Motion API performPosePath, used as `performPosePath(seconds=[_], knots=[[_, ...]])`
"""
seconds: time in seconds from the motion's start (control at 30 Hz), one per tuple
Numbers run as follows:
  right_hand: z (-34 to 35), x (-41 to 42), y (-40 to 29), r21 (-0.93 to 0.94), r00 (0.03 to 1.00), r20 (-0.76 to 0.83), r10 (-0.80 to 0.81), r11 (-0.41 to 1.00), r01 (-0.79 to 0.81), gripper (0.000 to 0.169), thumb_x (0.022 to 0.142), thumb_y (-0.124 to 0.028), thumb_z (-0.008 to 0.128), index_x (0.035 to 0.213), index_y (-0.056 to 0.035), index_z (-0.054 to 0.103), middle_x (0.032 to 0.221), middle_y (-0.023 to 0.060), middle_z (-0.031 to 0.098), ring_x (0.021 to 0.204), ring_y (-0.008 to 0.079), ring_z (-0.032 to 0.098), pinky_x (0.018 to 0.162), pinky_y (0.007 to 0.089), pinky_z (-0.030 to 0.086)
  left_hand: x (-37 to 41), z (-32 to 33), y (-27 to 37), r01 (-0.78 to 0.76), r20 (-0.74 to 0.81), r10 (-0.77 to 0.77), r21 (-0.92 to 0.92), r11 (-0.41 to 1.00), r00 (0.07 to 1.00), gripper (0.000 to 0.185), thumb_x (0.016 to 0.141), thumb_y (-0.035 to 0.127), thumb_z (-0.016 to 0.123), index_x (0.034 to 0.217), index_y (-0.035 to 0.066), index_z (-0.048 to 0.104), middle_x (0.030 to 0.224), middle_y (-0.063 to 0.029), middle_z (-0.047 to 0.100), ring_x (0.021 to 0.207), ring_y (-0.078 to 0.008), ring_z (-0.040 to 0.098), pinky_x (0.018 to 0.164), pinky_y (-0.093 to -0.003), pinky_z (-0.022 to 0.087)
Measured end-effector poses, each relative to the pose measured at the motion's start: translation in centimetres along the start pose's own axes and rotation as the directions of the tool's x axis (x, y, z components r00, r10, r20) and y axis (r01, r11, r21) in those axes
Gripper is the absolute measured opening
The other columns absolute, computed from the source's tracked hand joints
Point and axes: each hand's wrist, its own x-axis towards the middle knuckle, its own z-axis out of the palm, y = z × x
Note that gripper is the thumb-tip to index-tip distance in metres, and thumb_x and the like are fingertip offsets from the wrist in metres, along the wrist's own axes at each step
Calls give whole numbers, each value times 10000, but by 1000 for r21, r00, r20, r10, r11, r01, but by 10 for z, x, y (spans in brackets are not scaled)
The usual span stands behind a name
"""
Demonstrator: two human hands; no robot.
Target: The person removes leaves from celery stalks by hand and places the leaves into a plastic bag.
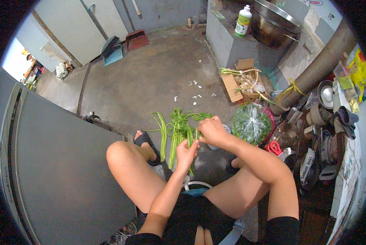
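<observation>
My left hand (186, 154) grips a green celery stalk (197, 133) between thumb and fingers, above the floor between my knees. Close by, my right hand (213, 131) pinches the upper part of that stalk, its fingertips mostly hidden behind the hand. Below and left of the hands lies a leafy bunch of celery (176, 137). Farther left, some thin stalks with few leaves (162, 134) lie beside my sandal (149, 150). Under my right wrist a pale container (213, 148) is mostly covered.
Right of my hands, a clear plastic bag of leafy greens (251, 124) sits in a pink-rimmed holder. Beyond it stands an open cardboard box (232, 86) with scallions and scraps. White peelings (195, 96) dot the floor. A grey refrigerator (69, 171) stands left, crowded cookware (319, 122) right.
</observation>
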Motion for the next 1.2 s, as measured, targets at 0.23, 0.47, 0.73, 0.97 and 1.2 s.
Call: performPosePath(seconds=[0.23,0.47,0.73,0.97,1.2], knots=[[6,5,-9,-50,999,-21,30,998,-31,224,606,-274,660,694,-69,639,761,77,597,783,244,597,668,420,420,3,-5,-1,-7,-1,7,51,999,1000,94,825,129,592,804,40,570,654,-13,587,437,-35,418,382,-182,295],[14,7,-16,-4,991,1,133,991,-133,221,601,-246,654,686,-45,623,756,103,593,719,274,610,637,419,439,6,-10,-5,-32,-28,33,29,999,999,103,811,114,603,746,35,587,607,7,572,425,-28,409,377,-188,287],[21,8,32,-168,946,65,317,938,-303,131,650,-147,593,721,-47,641,773,123,621,716,292,620,620,423,478,-4,-8,1,-1,-53,9,157,988,999,113,807,109,604,728,31,585,588,1,567,418,-27,406,372,-191,282],[9,-2,66,-171,905,203,374,923,-344,108,687,-122,597,758,-72,662,809,117,651,763,276,644,669,410,494,5,-13,-6,18,-20,-17,63,998,1000,106,807,108,605,751,28,564,619,-18,582,409,-30,406,367,-187,281],[11,-12,70,-220,903,275,331,936,-276,119,695,-92,579,780,-85,663,816,102,654,790,270,642,679,406,482,10,-14,-11,34,-21,-33,18,999,999,98,802,105,616,781,17,577,621,-21,583,409,-33,409,368,-185,292]])
